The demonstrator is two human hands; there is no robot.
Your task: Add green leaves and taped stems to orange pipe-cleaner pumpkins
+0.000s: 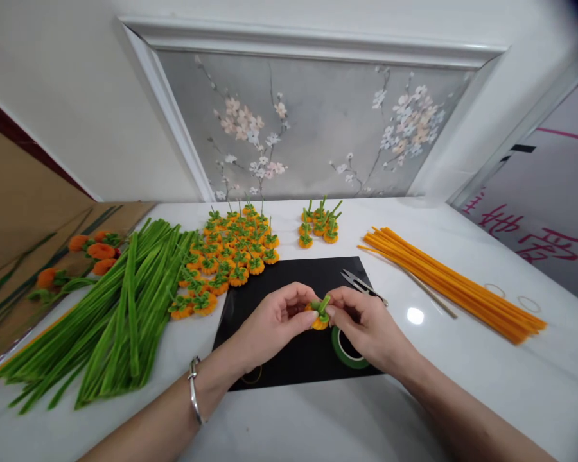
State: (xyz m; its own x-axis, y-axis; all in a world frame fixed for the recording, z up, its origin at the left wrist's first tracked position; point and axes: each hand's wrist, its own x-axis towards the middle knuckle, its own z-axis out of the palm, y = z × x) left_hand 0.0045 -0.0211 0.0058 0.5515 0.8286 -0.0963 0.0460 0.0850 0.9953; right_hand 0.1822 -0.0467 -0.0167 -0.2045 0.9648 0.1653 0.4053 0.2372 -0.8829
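Observation:
Between my two hands is a small orange pumpkin-like piece (pixel 320 321) with a green stem and green leaves on top, held over the black mat (pixel 279 282). My left hand (pixel 279 321) pinches its left side with thumb and forefinger. From the right, my right hand (pixel 366 321) pinches the green part beside the stem. A roll of green tape (pixel 340 350) lies on the mat, partly under my right hand. Silver scissors (pixel 361 282) rest just beyond that hand, at the mat's right edge.
Green fuzzy stems (pixel 130 308) pile up at the left, near orange flowers (pixel 101 250) on brown paper. Several finished orange pieces (pixel 236 250) stand behind the mat's left, with a smaller group (pixel 320 224) at the back. Orange stems (pixel 453 282) lie right.

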